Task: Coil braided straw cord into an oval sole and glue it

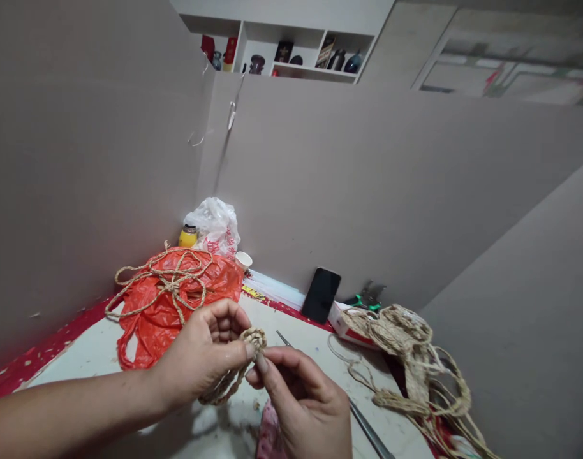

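My left hand (203, 354) is closed on a small coil of braided straw rope (253, 339), its thumb pressed on the coil's face. A loop of the same rope hangs below the fingers. At the coil's lower right edge, my right hand (303, 398) has thumb and forefinger pinched together against the braid. Whether a loose strand lies between those fingertips is too small to see. Beneath the right hand, a long pointed metal tool (368, 430) lies on the table, partly hidden. A pink patterned thing (270, 433) shows beside the right wrist.
On the left, a braided rope (174, 280) lies on a red plastic bag (224, 280). Behind stand a yellow jar (187, 237), a white bag (217, 220) and a paper cup (243, 260). A phone (321, 294) leans on the wall near pliers (370, 296) and straw braid bundles (401, 328).
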The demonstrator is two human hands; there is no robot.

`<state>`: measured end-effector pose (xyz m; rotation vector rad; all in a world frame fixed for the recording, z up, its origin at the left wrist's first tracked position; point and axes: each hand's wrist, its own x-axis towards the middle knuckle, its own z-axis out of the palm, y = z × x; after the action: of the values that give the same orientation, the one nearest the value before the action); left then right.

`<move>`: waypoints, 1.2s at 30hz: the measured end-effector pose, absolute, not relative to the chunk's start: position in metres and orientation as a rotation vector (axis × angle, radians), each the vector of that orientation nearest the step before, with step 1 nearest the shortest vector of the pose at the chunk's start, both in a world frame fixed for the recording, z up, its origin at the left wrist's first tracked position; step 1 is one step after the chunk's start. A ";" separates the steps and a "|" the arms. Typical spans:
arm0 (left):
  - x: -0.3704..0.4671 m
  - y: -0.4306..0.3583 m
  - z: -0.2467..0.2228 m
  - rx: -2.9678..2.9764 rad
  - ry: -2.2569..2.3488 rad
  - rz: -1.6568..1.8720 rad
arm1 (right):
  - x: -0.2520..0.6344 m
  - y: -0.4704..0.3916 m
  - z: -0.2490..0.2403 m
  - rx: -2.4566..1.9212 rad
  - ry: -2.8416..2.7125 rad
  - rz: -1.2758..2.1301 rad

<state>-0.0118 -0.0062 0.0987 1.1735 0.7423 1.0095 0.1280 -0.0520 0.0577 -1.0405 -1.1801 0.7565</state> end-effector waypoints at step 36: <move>-0.025 -0.015 0.121 1.238 0.667 1.059 | 0.132 -0.063 0.077 -1.011 -1.102 0.970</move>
<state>-0.0247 -0.0145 0.1205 1.2382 0.6669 1.0593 0.1324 -0.0629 0.0772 -1.0111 -1.1022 0.9701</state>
